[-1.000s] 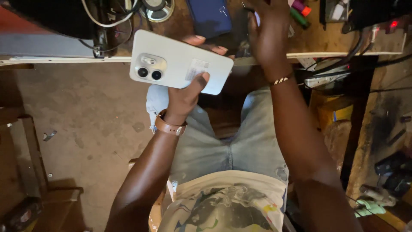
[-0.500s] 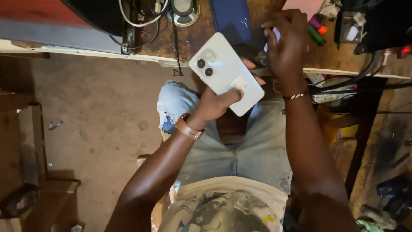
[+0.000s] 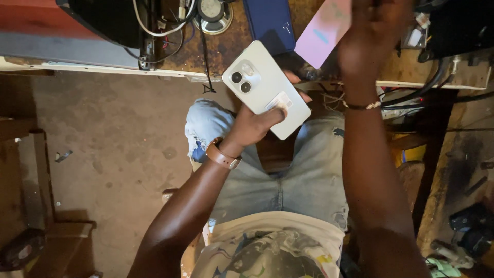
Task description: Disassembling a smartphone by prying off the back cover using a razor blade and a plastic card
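- Two hands in view, both ours. Our left hand holds a pale smartphone back-side up over the lap, just short of the desk edge.
- Left fingers are wrapped under the phone, thumb pressed across its lower back near a small sticker; grip closed on it.
- Phone's long axis runs diagonally, camera end up-left toward the desk, bottom end down-right toward the right thigh.
- Our right hand is raised over the desk, touching a pink card-like sheet; we cannot tell whether its fingers pinch it, as the hand is blurred.
- The left hand is nearer the phone; the right is apart from it.
- A dark blue flat case lies on the desk just above the phone.
- No containers with visible contents.
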